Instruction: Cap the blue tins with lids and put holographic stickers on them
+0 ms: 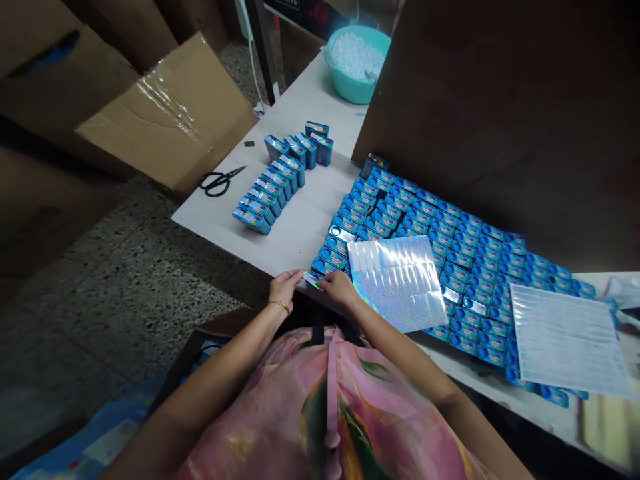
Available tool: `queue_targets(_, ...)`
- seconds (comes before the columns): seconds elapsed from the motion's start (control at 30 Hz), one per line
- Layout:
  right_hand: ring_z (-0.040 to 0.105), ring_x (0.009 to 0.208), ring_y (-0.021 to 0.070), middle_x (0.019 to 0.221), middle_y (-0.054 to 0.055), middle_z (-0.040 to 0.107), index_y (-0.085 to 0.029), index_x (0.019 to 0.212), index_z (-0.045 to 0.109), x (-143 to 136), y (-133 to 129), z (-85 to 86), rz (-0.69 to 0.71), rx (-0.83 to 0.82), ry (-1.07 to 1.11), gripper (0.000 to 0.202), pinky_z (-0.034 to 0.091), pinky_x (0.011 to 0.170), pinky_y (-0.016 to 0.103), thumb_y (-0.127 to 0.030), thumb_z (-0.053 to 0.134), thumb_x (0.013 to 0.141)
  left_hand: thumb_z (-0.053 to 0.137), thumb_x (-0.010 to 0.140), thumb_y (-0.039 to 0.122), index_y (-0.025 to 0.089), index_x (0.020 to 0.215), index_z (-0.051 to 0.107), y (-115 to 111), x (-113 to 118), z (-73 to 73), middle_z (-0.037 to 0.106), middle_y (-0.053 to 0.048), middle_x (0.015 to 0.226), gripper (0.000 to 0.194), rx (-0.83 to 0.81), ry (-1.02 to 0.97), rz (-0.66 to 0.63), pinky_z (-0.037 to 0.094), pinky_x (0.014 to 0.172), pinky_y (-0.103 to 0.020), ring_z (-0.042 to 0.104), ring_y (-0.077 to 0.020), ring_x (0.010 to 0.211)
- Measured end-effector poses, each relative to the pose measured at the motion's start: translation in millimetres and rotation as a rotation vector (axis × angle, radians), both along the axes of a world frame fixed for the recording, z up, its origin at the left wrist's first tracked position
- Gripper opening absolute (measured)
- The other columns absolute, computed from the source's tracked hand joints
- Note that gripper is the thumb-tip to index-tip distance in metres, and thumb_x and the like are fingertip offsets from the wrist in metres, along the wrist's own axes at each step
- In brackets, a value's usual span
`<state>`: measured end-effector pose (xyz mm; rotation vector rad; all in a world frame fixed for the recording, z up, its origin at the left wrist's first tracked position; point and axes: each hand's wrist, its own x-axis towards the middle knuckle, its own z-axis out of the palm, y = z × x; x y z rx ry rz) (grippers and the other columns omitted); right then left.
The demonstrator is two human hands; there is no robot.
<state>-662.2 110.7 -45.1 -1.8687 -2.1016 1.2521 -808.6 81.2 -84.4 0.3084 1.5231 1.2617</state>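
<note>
My left hand (pixel 285 287) is closed at the table's front edge, its fingertips pinching one end of a small blue box (pixel 313 279) with a shiny, colourful top. At the other end of that box, my right hand (pixel 340 288) has its fingers closed on it. Just beyond lie rows of similar blue boxes (pixel 467 280), packed closely together. A shiny holographic sticker sheet (pixel 400 280) rests over some of them, right of my right hand. To the upper left, several blue boxes (pixel 265 193) stand on edge in a line, with shiny strips on their upper faces.
Black scissors (pixel 216 183) lie near the left edge of the white table (pixel 310 227). A turquoise basin (pixel 350 87) of white pieces sits at the back. A second sheet (pixel 570 340) covers boxes at right. A brown board (pixel 500 133) rises behind; an open carton (pixel 175 113) stands left.
</note>
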Motion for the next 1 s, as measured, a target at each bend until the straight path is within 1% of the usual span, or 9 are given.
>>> queue_targets(0.17, 0.058, 0.07, 0.0151, 0.074, 0.006, 0.066, -0.017, 0.075, 0.068, -4.5, 2.5, 4.6, 0.06, 0.033, -0.169, 0.027, 0.033, 0.056, 0.022, -0.037, 0.049, 0.076, 0.076, 0.043, 0.027, 0.012, 0.068, 0.066, 4.1, 3.2, -5.5, 0.063, -0.002, 0.062, 0.031, -0.026, -0.082, 0.03, 0.029, 0.046, -0.018, 0.049, -0.006, 0.052)
queue_targets(0.4, 0.06, 0.082, 0.0189, 0.087, 0.009, 0.067, -0.019, 0.087, 0.066, -6.9, 5.8, 6.6, 0.123, 0.034, -0.29, 0.031, 0.039, 0.067, 0.025, -0.04, 0.044, 0.081, 0.077, 0.043, 0.03, 0.012, 0.07, 0.065, 4.4, 4.4, -15.7, 0.061, -0.001, 0.06, 0.035, -0.071, -0.12, 0.039, 0.025, 0.043, -0.017, 0.047, -0.0048, 0.049)
queue_targets(0.57, 0.059, 0.086, 0.0239, 0.093, 0.015, 0.064, -0.015, 0.095, 0.063, -8.7, 4.7, 12.4, 0.184, 0.137, -0.472, 0.042, 0.042, 0.07, 0.031, -0.048, 0.041, 0.082, 0.077, 0.042, 0.03, 0.012, 0.07, 0.064, 3.5, 9.8, -18.7, 0.062, -0.002, 0.064, 0.036, -0.064, -0.125, 0.064, 0.025, 0.043, -0.018, 0.05, -0.006, 0.051)
queue_targets(0.63, 0.059, 0.084, 0.0237, 0.091, 0.015, 0.064, -0.014, 0.098, 0.061, -6.0, 1.1, 15.5, 0.213, 0.183, -0.522, 0.042, 0.042, 0.069, 0.031, -0.047, 0.04, 0.083, 0.076, 0.042, 0.031, 0.012, 0.071, 0.064, 3.1, 11.6, -21.5, 0.061, -0.001, 0.064, 0.036, -0.078, -0.105, 0.053, 0.027, 0.043, -0.018, 0.048, -0.0055, 0.05)
queue_targets(0.73, 0.057, 0.083, 0.0207, 0.093, 0.012, 0.062, -0.017, 0.103, 0.058, 1.9, -8.9, 16.4, 0.368, 0.316, -0.469, 0.033, 0.04, 0.069, 0.03, -0.037, 0.035, 0.088, 0.075, 0.044, 0.032, 0.013, 0.074, 0.065, 4.1, 7.4, -30.5, 0.059, 0.0, 0.061, 0.036, -0.098, -0.029, -0.031, 0.028, 0.044, -0.019, 0.047, -0.0067, 0.049)
queue_targets(0.83, 0.054, 0.084, 0.0193, 0.093, 0.009, 0.059, -0.021, 0.109, 0.055, 13.4, -19.3, 12.2, 0.548, 0.457, -0.381, 0.029, 0.038, 0.071, 0.03, -0.023, 0.036, 0.087, 0.074, 0.045, 0.029, 0.013, 0.07, 0.065, 10.6, -5.2, -36.3, 0.059, -0.001, 0.059, 0.031, -0.082, 0.176, -0.139, 0.035, 0.05, -0.023, 0.05, -0.01, 0.052)
queue_targets(0.9, 0.053, 0.083, 0.0189, 0.091, 0.008, 0.058, -0.023, 0.112, 0.055, 25.6, -20.8, 8.7, 0.572, 0.497, -0.343, 0.031, 0.037, 0.072, 0.03, -0.02, 0.039, 0.085, 0.073, 0.049, 0.028, 0.013, 0.071, 0.065, 21.0, -9.9, -29.4, 0.059, -0.002, 0.064, 0.027, -0.038, 0.318, -0.16, 0.039, 0.058, -0.025, 0.052, -0.012, 0.058)
queue_targets(0.93, 0.052, 0.082, 0.0184, 0.09, 0.008, 0.058, -0.024, 0.112, 0.055, 34.2, -18.6, 7.7, 0.543, 0.507, -0.319, 0.032, 0.037, 0.072, 0.03, -0.02, 0.039, 0.085, 0.071, 0.053, 0.028, 0.014, 0.074, 0.066, 28.6, -8.4, -21.6, 0.06, -0.003, 0.068, 0.026, 0.015, 0.387, -0.179, 0.04, 0.061, -0.026, 0.053, -0.013, 0.062)
queue_targets(1.0, 0.051, 0.081, 0.0172, 0.089, 0.007, 0.057, -0.024, 0.113, 0.055, 56.9, -7.1, 8.2, 0.386, 0.546, -0.265, 0.033, 0.038, 0.073, 0.028, -0.021, 0.037, 0.086, 0.061, 0.067, 0.033, 0.018, 0.085, 0.066, 47.5, 5.5, 0.6, 0.061, -0.005, 0.084, 0.024, 0.24, 0.607, -0.312, 0.042, 0.07, -0.028, 0.055, -0.0153, 0.074)
